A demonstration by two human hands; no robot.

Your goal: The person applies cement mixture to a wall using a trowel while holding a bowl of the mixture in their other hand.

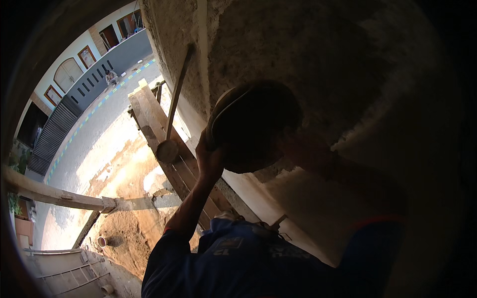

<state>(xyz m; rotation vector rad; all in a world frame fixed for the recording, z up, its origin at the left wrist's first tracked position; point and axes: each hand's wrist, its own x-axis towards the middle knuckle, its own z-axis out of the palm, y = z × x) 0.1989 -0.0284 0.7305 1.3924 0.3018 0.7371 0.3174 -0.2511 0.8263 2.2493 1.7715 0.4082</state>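
A dark, round basin (253, 129) is in front of my chest, tilted and close to a rough plastered wall (293, 44). My left hand (209, 158) is closed on the left side of its rim. The inside of the basin is too dark to show what it holds. My right hand (305, 149) is at the basin's right side in deep shadow. Its fingers barely show, and I cannot tell if they grip anything.
Wooden scaffold planks (151, 116) run along the wall at left, high above sunlit sandy ground (126, 223). A round container (167, 151) and a pole (179, 92) are by the planks. A wooden beam (59, 197) juts in at left. A person (111, 77) sits far off by a grey wall.
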